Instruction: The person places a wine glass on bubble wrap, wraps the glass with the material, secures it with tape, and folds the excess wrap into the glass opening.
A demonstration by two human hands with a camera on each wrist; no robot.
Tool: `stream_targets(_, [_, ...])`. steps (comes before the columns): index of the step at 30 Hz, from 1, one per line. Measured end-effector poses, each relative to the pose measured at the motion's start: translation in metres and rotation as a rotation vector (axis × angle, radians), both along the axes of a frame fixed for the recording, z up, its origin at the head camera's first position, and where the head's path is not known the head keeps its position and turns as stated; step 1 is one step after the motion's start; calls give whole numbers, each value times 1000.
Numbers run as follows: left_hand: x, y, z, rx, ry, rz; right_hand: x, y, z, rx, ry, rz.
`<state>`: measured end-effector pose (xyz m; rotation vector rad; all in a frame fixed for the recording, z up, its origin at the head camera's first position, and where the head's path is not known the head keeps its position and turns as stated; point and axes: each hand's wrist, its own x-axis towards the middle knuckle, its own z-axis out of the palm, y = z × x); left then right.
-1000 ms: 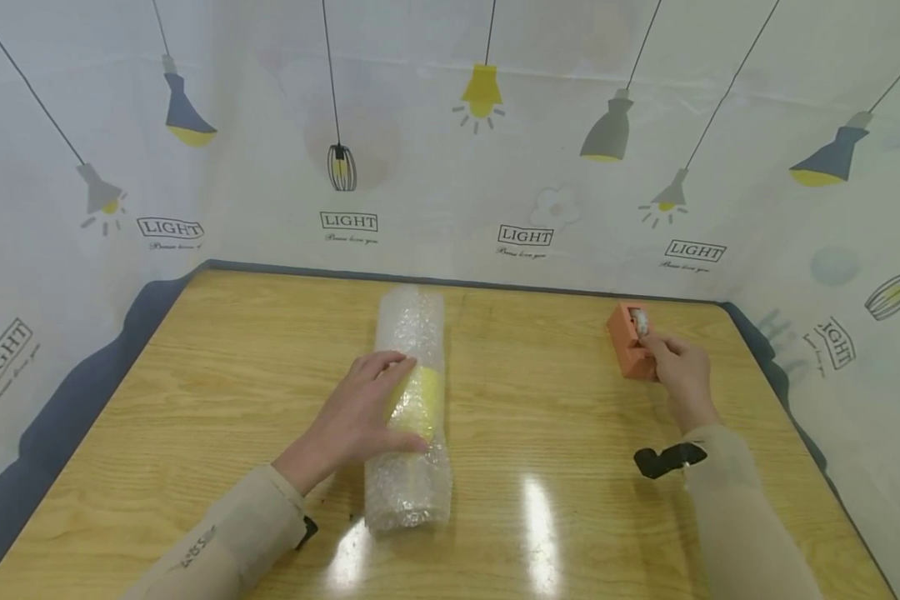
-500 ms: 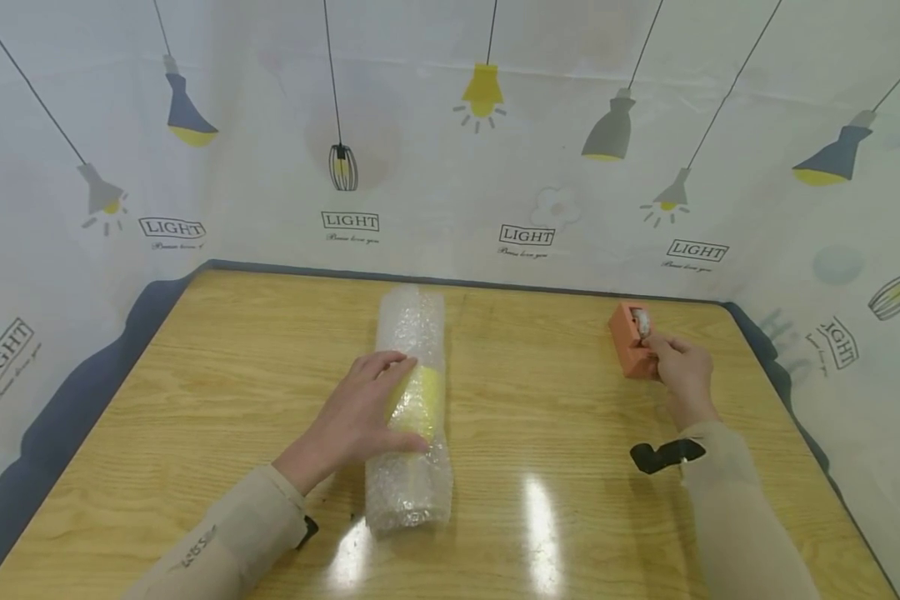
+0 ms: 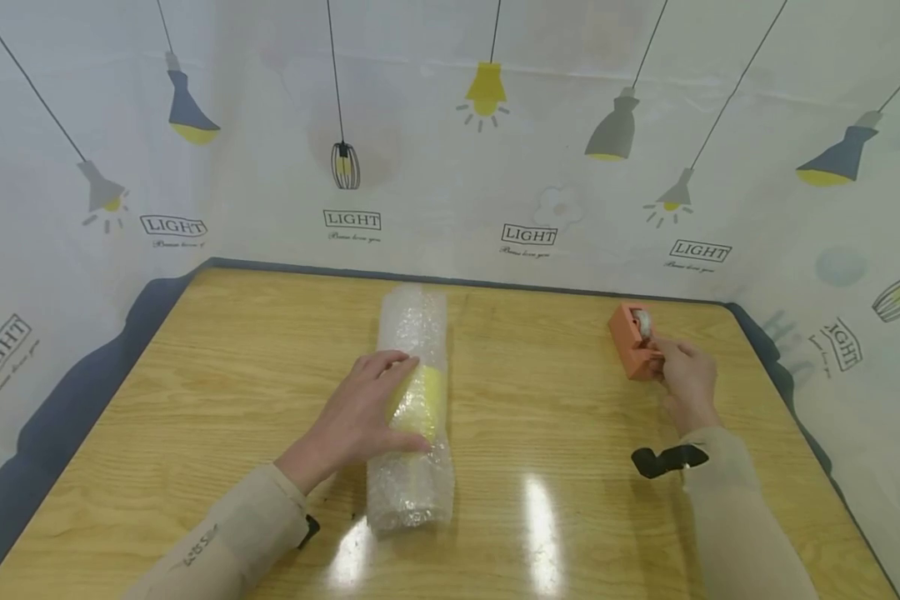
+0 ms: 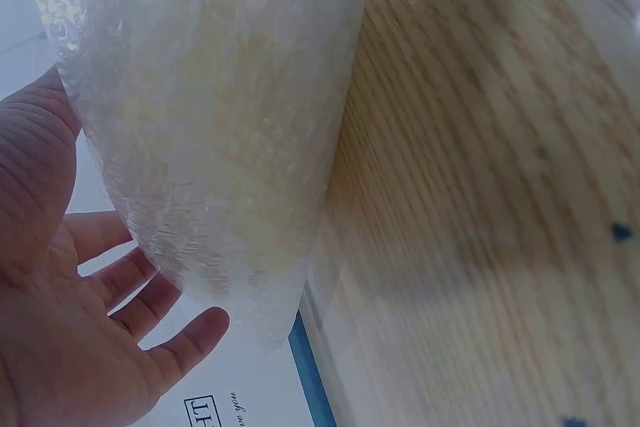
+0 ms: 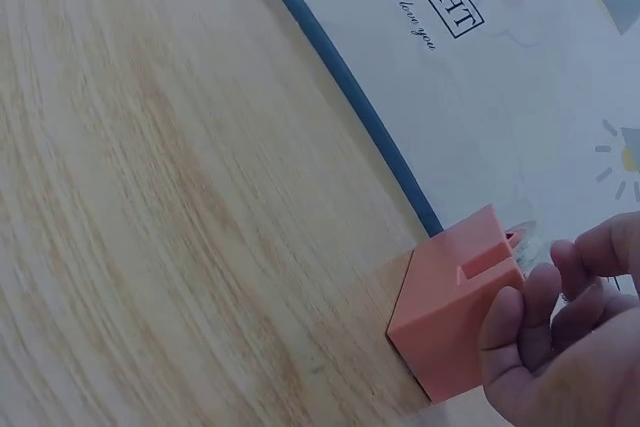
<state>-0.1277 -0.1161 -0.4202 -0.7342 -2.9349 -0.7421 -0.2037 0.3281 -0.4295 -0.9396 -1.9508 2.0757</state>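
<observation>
A roll wrapped in bubble wrap [image 3: 412, 492], with a yellow part showing through it, lies lengthwise on the table. My left hand [image 3: 352, 417] rests on its middle, thumb and fingers spread along it; the left wrist view shows the fingers [image 4: 185, 337] against the wrap's side. At the back right stands an orange tape dispenser [image 3: 630, 342] with a roll of clear tape [image 3: 642, 323] in it. My right hand [image 3: 686, 375] is at its front end, thumb and index finger pinching the tape's end. In the right wrist view its other fingers curl beside the dispenser [image 5: 450, 317].
The wooden table [image 3: 525, 367] has a dark blue border along its back edge. Behind it hangs a white backdrop [image 3: 420, 108] printed with lamps and lettering. Black straps show near both sleeves.
My right hand has shifted slightly to the right at the dispenser's front, and more of the tape roll shows. My left hand stays on the wrapped roll.
</observation>
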Motion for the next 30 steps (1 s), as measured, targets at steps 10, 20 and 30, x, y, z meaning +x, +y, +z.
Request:
stream_targets(10, [0, 0, 3, -1, -12, 2, 5, -3, 2, -113, 64, -71])
stream_targets(20, [0, 0, 2, 4, -27, 1, 11, -1, -2, -356, 180, -141])
stream_targets(30, [1, 1, 3, 12, -16, -4, 21, 5, -6, -699, 314, -135])
